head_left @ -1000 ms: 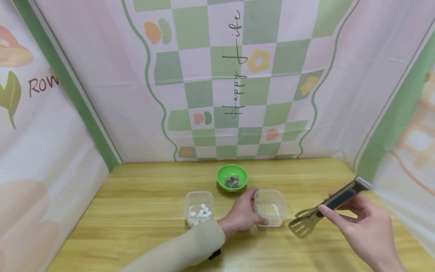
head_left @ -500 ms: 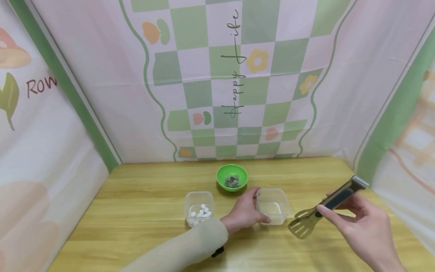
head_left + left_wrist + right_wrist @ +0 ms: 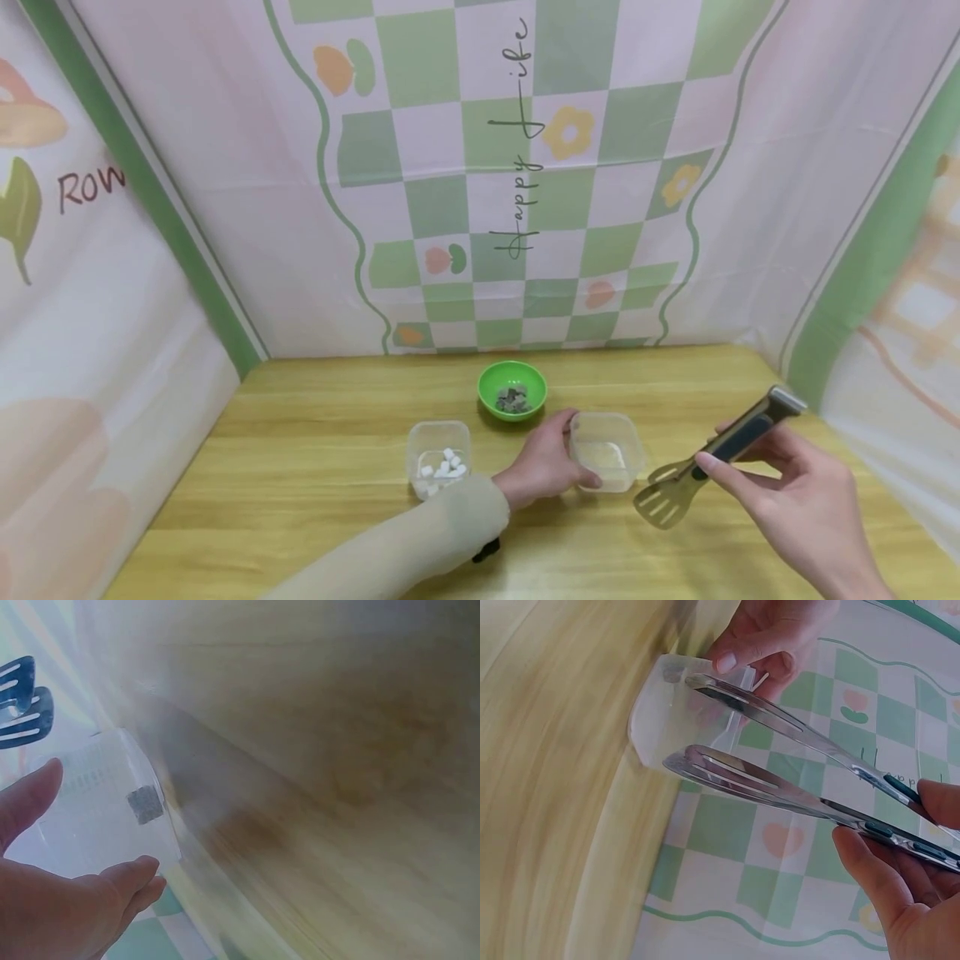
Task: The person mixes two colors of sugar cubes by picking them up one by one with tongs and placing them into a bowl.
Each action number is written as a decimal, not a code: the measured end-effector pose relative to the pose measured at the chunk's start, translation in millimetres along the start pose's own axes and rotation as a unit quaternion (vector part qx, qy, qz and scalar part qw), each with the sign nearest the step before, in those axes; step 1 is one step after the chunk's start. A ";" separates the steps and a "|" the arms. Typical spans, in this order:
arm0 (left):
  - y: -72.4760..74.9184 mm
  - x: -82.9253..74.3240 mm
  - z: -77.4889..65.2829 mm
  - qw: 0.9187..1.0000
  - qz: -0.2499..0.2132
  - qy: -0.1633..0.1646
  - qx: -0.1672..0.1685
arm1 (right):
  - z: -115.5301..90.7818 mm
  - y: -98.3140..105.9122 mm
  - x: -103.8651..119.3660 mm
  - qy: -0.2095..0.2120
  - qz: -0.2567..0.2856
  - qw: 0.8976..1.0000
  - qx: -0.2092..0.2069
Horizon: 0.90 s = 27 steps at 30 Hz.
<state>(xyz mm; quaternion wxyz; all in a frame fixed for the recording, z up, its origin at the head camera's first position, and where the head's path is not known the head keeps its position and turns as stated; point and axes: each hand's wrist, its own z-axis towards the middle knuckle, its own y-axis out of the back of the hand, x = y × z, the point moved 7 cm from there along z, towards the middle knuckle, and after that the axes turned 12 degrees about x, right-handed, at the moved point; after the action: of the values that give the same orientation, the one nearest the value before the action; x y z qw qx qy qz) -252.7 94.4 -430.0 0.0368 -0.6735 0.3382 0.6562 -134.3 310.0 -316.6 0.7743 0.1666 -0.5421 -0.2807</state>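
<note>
My left hand grips a clear plastic container from its left side, thumb at the front and fingers behind. Through the container wall in the left wrist view, a small grey square piece shows; I cannot tell whether it lies inside. My right hand holds metal tongs with dark grip pads, thumb on one arm and fingers on the other. Their slotted ends are spread apart with nothing between them, near the container's right side in the head view.
A second clear container with several white cubes stands to the left, partly behind the left sleeve. Behind the two containers sits a green bowl of grey pieces. Patterned cloth walls the wooden table.
My left hand has slid the container slightly right and a little away from me. My right hand and the tongs have shifted slightly left, their ends still spread.
</note>
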 end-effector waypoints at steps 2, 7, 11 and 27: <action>-0.6 -0.1 1.1 1.000 -0.001 0.001 0.000 | 0.0 -0.4 -0.9 -0.004 -0.002 1.000 0.004; -2.2 -0.3 3.2 1.000 0.001 0.006 -0.001 | -0.7 -2.2 -3.2 -0.014 -0.007 1.000 0.013; -4.1 -1.1 4.9 1.000 0.002 0.006 -0.001 | -0.5 -2.9 -4.7 -0.021 -0.012 1.000 0.016; -6.2 -10.8 1.6 0.999 0.033 0.006 0.000 | -0.4 -6.5 -5.0 -0.033 -0.013 0.999 0.031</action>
<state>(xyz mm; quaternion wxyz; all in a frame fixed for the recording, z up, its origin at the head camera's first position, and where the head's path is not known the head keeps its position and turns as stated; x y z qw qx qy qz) -250.0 104.3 -422.9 0.0125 -0.6659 0.3606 0.6530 -136.9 307.9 -324.2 0.7467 0.1882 -0.5737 -0.2791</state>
